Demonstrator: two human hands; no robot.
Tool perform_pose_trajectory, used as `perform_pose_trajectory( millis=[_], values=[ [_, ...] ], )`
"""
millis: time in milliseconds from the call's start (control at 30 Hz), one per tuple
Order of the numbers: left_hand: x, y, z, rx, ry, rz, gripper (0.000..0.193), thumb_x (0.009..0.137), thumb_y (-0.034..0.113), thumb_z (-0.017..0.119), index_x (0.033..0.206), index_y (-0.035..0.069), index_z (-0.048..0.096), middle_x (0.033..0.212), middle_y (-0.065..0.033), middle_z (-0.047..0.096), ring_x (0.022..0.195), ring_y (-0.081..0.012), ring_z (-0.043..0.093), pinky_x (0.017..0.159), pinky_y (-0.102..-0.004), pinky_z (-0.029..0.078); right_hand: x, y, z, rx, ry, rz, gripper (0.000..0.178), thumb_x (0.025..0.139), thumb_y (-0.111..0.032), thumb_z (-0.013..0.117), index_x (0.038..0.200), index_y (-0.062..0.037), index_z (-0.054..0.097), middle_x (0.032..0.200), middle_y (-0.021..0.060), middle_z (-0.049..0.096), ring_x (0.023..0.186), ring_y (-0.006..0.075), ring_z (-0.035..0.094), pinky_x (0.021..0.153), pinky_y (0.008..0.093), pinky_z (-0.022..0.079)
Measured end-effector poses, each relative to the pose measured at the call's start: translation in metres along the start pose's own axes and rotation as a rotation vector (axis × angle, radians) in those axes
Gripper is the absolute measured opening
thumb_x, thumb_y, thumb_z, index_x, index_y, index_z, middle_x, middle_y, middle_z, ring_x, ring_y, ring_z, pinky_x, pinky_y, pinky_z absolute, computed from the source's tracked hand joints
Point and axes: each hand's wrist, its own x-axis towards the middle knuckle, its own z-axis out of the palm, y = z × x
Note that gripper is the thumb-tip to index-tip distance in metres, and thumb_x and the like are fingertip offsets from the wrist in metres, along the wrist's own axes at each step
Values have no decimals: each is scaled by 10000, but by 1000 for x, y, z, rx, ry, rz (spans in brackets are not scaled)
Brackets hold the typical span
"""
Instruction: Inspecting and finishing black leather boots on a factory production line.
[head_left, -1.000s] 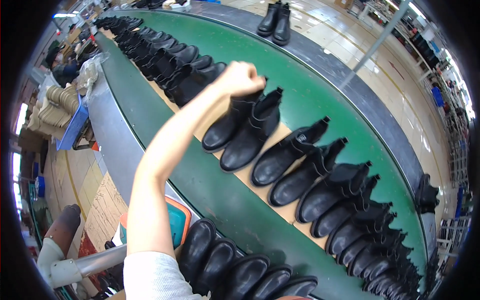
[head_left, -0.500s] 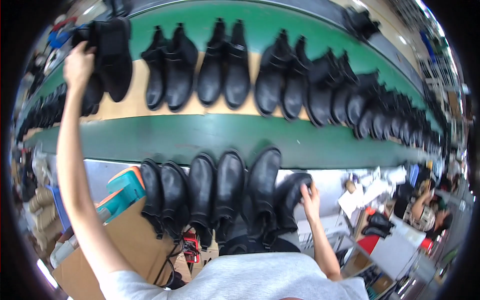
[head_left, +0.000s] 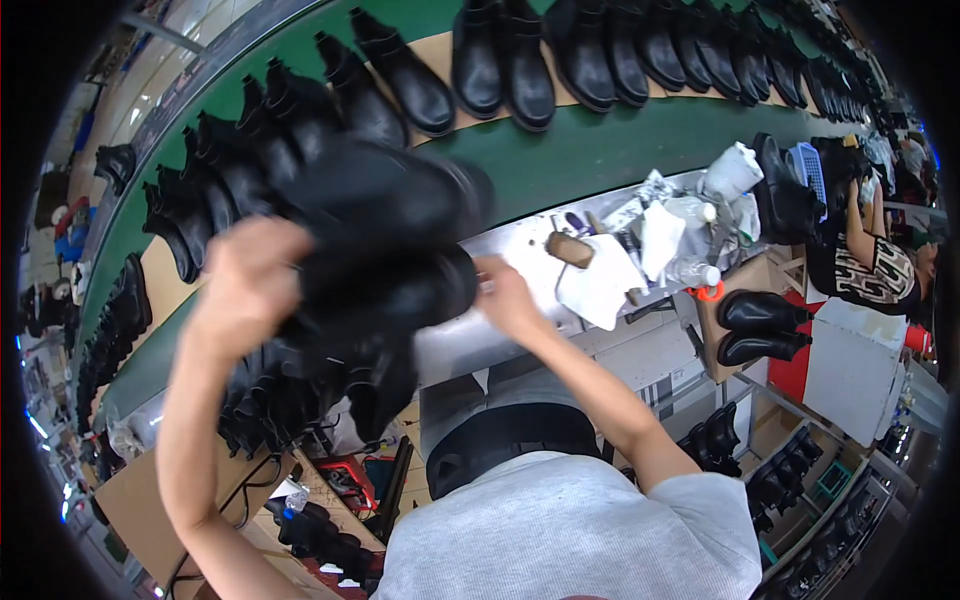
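A pair of black ankle boots [head_left: 390,200] is held tilted in front of me, toes to the right and smeared by motion. My left hand [head_left: 255,280] grips them at the shaft end, its fingers partly hidden. At the toe of the lower boot [head_left: 410,290], my right hand [head_left: 508,298] has its fingers bent against the leather; their tips are hidden. Beneath the held pair, more black boots [head_left: 380,390] stand at the bench edge, partly covered.
Rows of black boots [head_left: 527,75] line the green conveyor [head_left: 600,140] beyond. On the metal bench [head_left: 450,350] lie a brown block [head_left: 569,249], white paper [head_left: 605,290] and clear bottles [head_left: 693,272]. Boots fill a rack [head_left: 790,470] at lower right. A co-worker [head_left: 875,265] sits far right.
My left hand has brought the boots from the far left of the conveyor to in front of me. My right hand has moved from a bench boot to their toes. The view has turned.
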Motion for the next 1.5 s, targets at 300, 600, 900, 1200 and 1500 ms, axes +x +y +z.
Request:
perform_pose_trajectory(
  millis=[300, 600, 900, 1200, 1500],
  values=[
    [87, 121, 157, 32, -421, 290, 109, 680, 188, 566, 636, 88, 576, 643, -8, 521, 666, -152, 513, 584, -268, 380, -58, 57, -224, -589, 297, 236, 128, 791, -43, 545, 882, -21, 632, 839, 171, 635, 745, 381, 605, 670, 449, 482],
    [84, 139, 153, -368, -166, -54, 210, 677, 118, 587, 872, 46, 610, 977, -90, 573, 1047, -269, 503, 890, -378, 394, -57, 110, -219, -785, 172, 303, 173, 830, -93, 508, 957, -32, 609, 909, 210, 610, 777, 409, 603, 685, 479, 485],
    [4, 180, 127, -863, 183, -1204, 161, 724, -36, 638, 876, 19, 643, 754, -60, 595, 672, -134, 560, 555, -240, 428, -36, 129, -218, -819, 173, 424, 178, 748, -141, 647, 839, 12, 646, 783, 228, 635, 794, 388, 620, 720, 447, 474],
    [-2, 199, 163, -881, 540, -1244, 164, 738, -34, 612, 893, 12, 635, 824, -80, 600, 709, -151, 571, 560, -240, 423, -45, 78, -241, -721, 32, 504, 308, 664, -168, 714, 887, 39, 670, 809, 216, 653, 767, 335, 645, 716, 369, 493],
    [43, 166, 168, -591, 12, -589, 320, 666, 54, 645, 986, 55, 632, 1082, -16, 558, 961, -226, 480, 795, -321, 403, -93, 26, -257, -527, 129, 531, 280, 791, -173, 592, 942, 61, 625, 740, 141, 653, 642, 194, 613, 630, 308, 467]
  ],
)
